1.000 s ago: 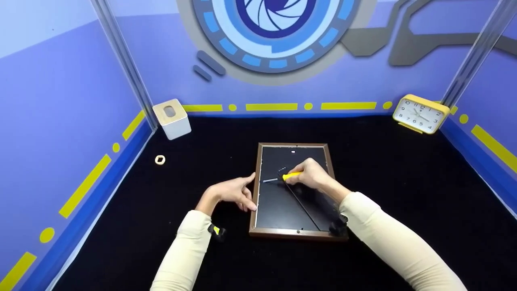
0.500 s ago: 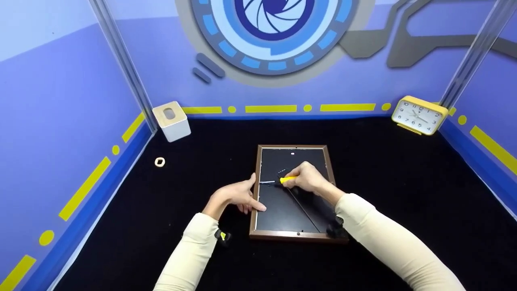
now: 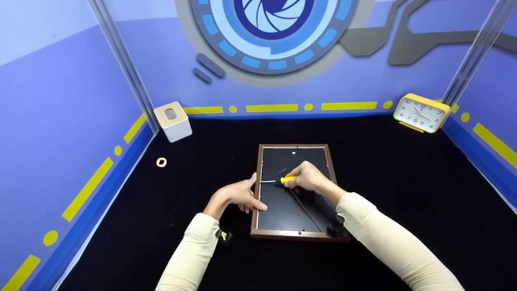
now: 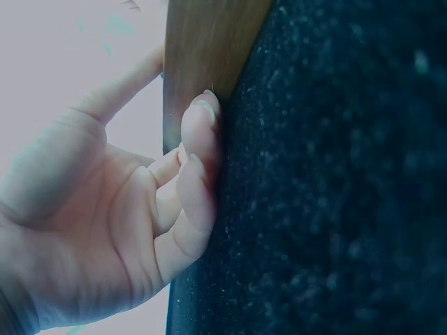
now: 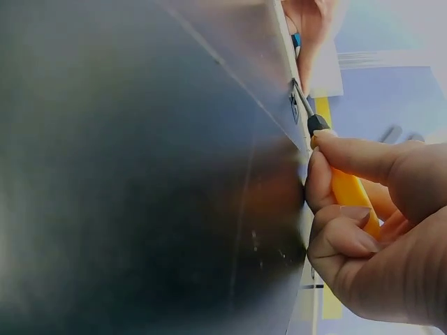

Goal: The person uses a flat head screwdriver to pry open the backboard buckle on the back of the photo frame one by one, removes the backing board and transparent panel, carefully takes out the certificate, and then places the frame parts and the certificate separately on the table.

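Head view: the brown frame (image 3: 278,233) is lying flat on the black cloth (image 3: 218,157), between the two hands, its dark backing board (image 3: 282,216) facing up.
Left hand (image 3: 238,195): it is holding the frame's left rail, one digit reaching over the top; the left wrist view is showing bent fingers against the outer side.
Right hand (image 3: 309,177): it is gripping the screwdriver (image 3: 288,179) by its yellow handle, fingers closing snugly round it.
Blade: it is pointing at the left rail, its tip lying at a metal tab (image 5: 294,108); whether the two are touching, I cannot tell.
Screwdriver handling: it is looking light and rigid; the smooth handle could be turning in a loose grip, so hold it well round the thick part.
Frame handling: the rails are seeming stiff and are offering the safest hold; the glossy board is looking thin and slippery, so avoid pressing its middle.
Metal tab handling: it is appearing small and thin, probably bending under gentle prying.
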Demonstrator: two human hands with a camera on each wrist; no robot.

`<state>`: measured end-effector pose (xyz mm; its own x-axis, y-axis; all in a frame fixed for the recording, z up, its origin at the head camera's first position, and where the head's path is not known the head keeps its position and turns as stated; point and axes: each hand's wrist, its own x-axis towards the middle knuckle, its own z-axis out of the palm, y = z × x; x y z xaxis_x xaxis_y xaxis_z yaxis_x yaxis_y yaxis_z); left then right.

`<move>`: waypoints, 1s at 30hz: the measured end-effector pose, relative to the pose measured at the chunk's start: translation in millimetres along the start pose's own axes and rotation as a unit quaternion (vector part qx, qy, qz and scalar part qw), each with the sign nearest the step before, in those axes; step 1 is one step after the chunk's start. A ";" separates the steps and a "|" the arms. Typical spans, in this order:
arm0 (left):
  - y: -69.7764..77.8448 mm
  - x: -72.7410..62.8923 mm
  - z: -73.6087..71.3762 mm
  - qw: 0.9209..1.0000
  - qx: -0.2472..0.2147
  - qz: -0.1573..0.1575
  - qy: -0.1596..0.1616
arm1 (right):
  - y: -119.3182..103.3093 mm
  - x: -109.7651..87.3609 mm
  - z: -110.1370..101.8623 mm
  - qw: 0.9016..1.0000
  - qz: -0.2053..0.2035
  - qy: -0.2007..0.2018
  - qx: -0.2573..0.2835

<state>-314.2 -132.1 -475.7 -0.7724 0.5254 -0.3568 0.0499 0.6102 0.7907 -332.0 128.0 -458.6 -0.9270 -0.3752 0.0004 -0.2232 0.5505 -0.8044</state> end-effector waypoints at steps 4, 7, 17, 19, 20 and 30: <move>-0.7 1.4 1.9 1.000 0.000 0.002 -0.007 | 6.6 -3.6 -4.0 1.000 0.008 0.003 0.004; -2.1 0.8 1.4 1.000 -0.002 -0.002 -0.004 | 8.4 -4.5 -4.7 1.000 0.006 0.003 0.000; -5.4 -1.8 -2.6 1.000 -0.010 0.006 0.002 | -11.0 4.4 4.8 1.000 0.009 0.009 -0.025; -5.3 -2.6 -3.3 1.000 -0.015 0.006 0.004 | -19.1 6.7 4.8 0.999 0.006 0.010 -0.035; -5.3 -2.4 -3.2 1.000 -0.017 0.008 0.004 | -23.4 8.0 4.6 0.999 0.005 0.013 -0.043; -1.0 -1.5 0.2 1.000 0.004 0.007 0.006 | -79.2 23.2 2.8 0.968 -0.061 0.028 -0.243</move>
<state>-313.0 -133.4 -476.0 -0.7792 0.5271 -0.3392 0.0666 0.6077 0.7914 -335.0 73.6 -396.5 -0.8969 -0.4255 0.1203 -0.4342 0.7959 -0.4219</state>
